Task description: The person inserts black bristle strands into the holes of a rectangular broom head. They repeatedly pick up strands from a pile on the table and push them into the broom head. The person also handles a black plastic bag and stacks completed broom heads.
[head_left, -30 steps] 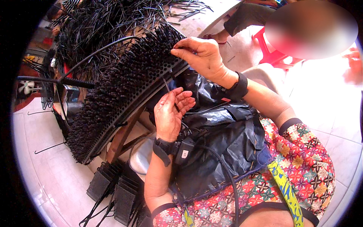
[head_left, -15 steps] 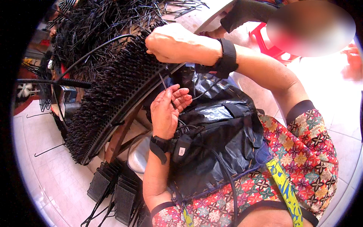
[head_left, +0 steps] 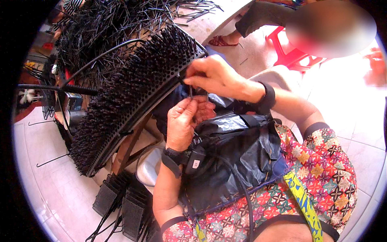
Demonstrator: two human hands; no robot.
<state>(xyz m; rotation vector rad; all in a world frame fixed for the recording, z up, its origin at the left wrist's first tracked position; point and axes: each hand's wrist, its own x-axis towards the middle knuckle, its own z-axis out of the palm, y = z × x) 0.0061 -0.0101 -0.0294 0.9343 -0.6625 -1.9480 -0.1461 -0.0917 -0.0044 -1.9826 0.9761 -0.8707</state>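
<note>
My left hand [head_left: 181,123] is closed, thumb and forefinger pinching a thin, narrow metal-looking tool [head_left: 190,92] that points upward. Just above it my right hand [head_left: 221,80] is closed in a pinch; what its fingertips hold is too small to make out. Both hands work beside the edge of a long curved black perforated panel [head_left: 133,131], its holes packed with upright black bristle-like sticks [head_left: 125,84]. A black plastic apron [head_left: 234,161] covers my lap below the hands.
A large heap of loose black sticks [head_left: 109,28] lies behind the panel. Black mesh pieces [head_left: 135,207] stand on the floor at lower left. A white container [head_left: 151,165] sits under the panel. Near a red plastic stool [head_left: 288,52] is another person's foot [head_left: 225,39].
My right hand has come down and right from over the panel's upper part to just above my left hand. The left hand has shifted slightly right, its thumb and forefinger now pinched together.
</note>
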